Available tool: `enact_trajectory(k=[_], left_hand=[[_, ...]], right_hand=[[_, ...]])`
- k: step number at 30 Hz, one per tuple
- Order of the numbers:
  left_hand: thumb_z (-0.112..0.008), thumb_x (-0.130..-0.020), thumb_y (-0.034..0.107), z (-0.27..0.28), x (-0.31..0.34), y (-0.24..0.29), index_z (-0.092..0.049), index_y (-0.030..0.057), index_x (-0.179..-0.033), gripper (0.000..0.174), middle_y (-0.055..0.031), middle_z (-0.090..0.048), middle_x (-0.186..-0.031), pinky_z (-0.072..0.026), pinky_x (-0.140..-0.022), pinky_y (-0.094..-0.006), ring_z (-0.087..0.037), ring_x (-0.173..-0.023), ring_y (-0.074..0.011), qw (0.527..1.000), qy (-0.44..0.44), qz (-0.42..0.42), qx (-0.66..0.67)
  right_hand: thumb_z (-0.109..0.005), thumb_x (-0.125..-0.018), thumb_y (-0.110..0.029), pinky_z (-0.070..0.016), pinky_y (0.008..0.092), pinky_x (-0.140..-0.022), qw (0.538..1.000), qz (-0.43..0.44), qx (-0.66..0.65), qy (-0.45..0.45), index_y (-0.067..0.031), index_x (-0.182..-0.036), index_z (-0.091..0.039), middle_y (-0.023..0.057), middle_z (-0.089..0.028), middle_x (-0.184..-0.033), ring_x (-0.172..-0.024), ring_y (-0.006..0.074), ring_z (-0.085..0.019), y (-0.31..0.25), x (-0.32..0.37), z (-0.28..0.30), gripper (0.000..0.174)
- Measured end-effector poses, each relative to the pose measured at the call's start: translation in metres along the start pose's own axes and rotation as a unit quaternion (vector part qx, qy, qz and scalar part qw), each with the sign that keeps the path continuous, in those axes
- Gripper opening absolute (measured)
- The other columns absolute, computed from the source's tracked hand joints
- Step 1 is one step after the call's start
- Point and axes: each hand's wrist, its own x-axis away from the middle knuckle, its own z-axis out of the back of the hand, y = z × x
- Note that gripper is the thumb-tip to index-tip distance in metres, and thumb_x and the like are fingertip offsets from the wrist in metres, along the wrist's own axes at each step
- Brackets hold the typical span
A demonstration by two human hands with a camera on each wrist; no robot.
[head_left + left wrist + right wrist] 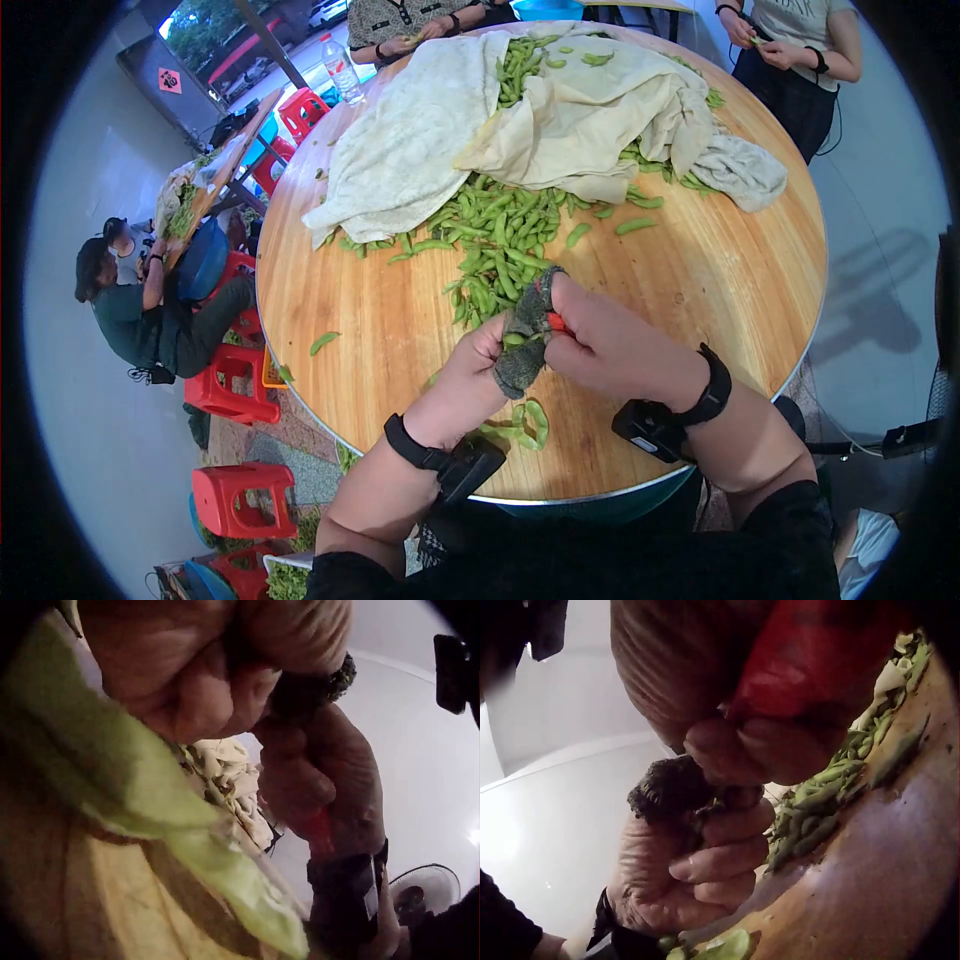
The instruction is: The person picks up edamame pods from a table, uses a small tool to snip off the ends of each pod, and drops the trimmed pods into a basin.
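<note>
My left hand (468,372) and right hand (605,345) meet over the near part of the round table, with dark grey fabric covers (520,370) on some fingers. Between the fingertips of the left hand is a green bean pod (513,340), pinched and partly covered. Curled fingers of the right hand grip a red object (802,667); I cannot tell its kind, since the hand hides most of it. Split, flattened pods (532,425) lie on the wood just below the hands and loom large in the left wrist view. Beyond the fingertips spreads a heap of whole pods (500,225).
Pale cloths (410,130) cover part of the heap on the wooden table (350,370). A water bottle (341,70) stands at the far left edge. Two people are across the table, others at a side table. Red stools (235,385) stand at left.
</note>
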Motion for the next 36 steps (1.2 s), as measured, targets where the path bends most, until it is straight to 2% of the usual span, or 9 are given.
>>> enact_trajectory(k=[4,7,9,14,24,28,31,33,36], left_hand=[[-0.054,-0.09,0.009,0.005,0.0,-0.006,-0.055,0.0048,-0.107,0.019,0.0028,-0.054,-0.077,-0.0299,-0.047,-0.016,-0.042,-0.053,-0.0044,0.998,0.005,-0.05,-0.028],[-0.05,-0.092,0.013,0.009,0.0,0.002,-0.056,0.004,-0.103,0.015,0.001,-0.051,-0.069,-0.0285,-0.043,-0.0175,-0.039,-0.049,-0.0059,0.992,0.011,0.098,0.08],[-0.047,-0.093,0.017,0.005,-0.003,0.008,-0.055,0.0038,-0.1,0.017,0.0002,-0.047,-0.062,-0.0257,-0.04,-0.0193,-0.036,-0.045,-0.0066,0.972,0.168,0.131,0.099],[-0.047,-0.092,0.02,0.027,-0.006,0.021,-0.055,0.007,-0.104,0.02,0.0006,-0.048,-0.065,-0.025,-0.037,-0.0187,-0.035,-0.043,-0.0068,0.945,0.196,0.099,0.243],[-0.051,-0.091,0.017,0.024,-0.003,0.018,-0.056,0.0036,-0.094,0.014,-0.0011,-0.052,-0.067,-0.027,-0.04,-0.0178,-0.037,-0.045,-0.0074,0.945,0.135,0.14,0.263],[-0.05,-0.091,0.015,0.018,-0.004,0.013,-0.057,0.0047,-0.094,0.013,0.0005,-0.05,-0.064,-0.0279,-0.041,-0.0179,-0.039,-0.047,-0.0064,0.963,0.087,0.157,0.202],[-0.051,-0.092,0.019,0.013,-0.003,0.008,-0.057,0.0021,-0.093,0.018,0.0016,-0.051,-0.066,-0.0288,-0.042,-0.0164,-0.04,-0.05,-0.005,0.973,0.102,0.154,0.137],[-0.054,-0.091,0.019,0.012,-0.002,0.008,-0.059,0.0028,-0.097,0.018,0.004,-0.051,-0.067,-0.0287,-0.045,-0.0155,-0.04,-0.052,-0.0029,0.986,0.037,0.147,0.068],[-0.056,-0.091,0.019,0.003,-0.001,0.016,-0.06,0.0055,-0.101,0.017,0.0072,-0.052,-0.079,-0.0324,-0.058,-0.0157,-0.042,-0.066,-0.0007,0.994,-0.014,0.11,-0.005]], right_hand=[[-0.052,-0.08,-0.012,-0.0437,0.0464,-0.059,1.0,0.004,0.003,0.012,0.0033,-0.091,-0.035,0.0257,-0.053,-0.072,-0.071,0.0433,-0.056,0.0,-0.001,-0.003,0.025],[-0.053,-0.08,-0.013,-0.0445,0.0459,-0.056,0.998,0.01,0.053,0.043,0.0025,-0.091,-0.035,0.0243,-0.054,-0.069,-0.067,0.0425,-0.056,0.001,0.001,-0.002,0.026],[-0.054,-0.08,-0.013,-0.0448,0.0456,-0.055,0.994,0.006,0.089,0.058,0.0021,-0.091,-0.036,0.023,-0.055,-0.066,-0.064,0.0419,-0.057,0.003,0.0,0.0,0.026],[-0.053,-0.083,-0.015,-0.0423,0.0465,-0.051,0.979,-0.002,0.099,-0.18,-0.0019,-0.09,-0.038,0.0202,-0.054,-0.061,-0.06,0.04,-0.056,-0.006,0.007,-0.022,0.021],[-0.057,-0.079,-0.015,-0.0455,0.0451,-0.057,0.947,0.011,0.316,0.056,-0.0046,-0.093,-0.041,0.0164,-0.056,-0.077,-0.072,0.0366,-0.059,0.025,0.009,0.018,0.023],[-0.058,-0.078,-0.011,-0.0459,0.0408,-0.057,0.951,0.02,0.307,-0.001,-0.0042,-0.093,-0.043,0.0146,-0.055,-0.081,-0.072,0.0347,-0.058,0.031,0.004,0.017,0.022],[-0.057,-0.081,-0.011,-0.044,0.0327,-0.05,0.984,0.049,0.159,0.067,-0.0045,-0.091,-0.045,0.0094,-0.054,-0.073,-0.059,0.0246,-0.056,0.022,-0.007,0.016,0.017],[-0.055,-0.085,-0.016,-0.0446,0.0292,-0.047,0.953,-0.142,-0.263,0.05,-0.004,-0.096,-0.046,0.0061,-0.054,-0.071,-0.053,0.0156,-0.055,0.005,-0.009,0.019,0.019],[-0.055,-0.087,-0.019,-0.0416,0.0244,-0.044,0.933,-0.146,-0.325,0.046,-0.0044,-0.099,-0.046,0.0007,-0.051,-0.069,-0.05,0.0082,-0.05,0.006,-0.01,0.009,0.021]])
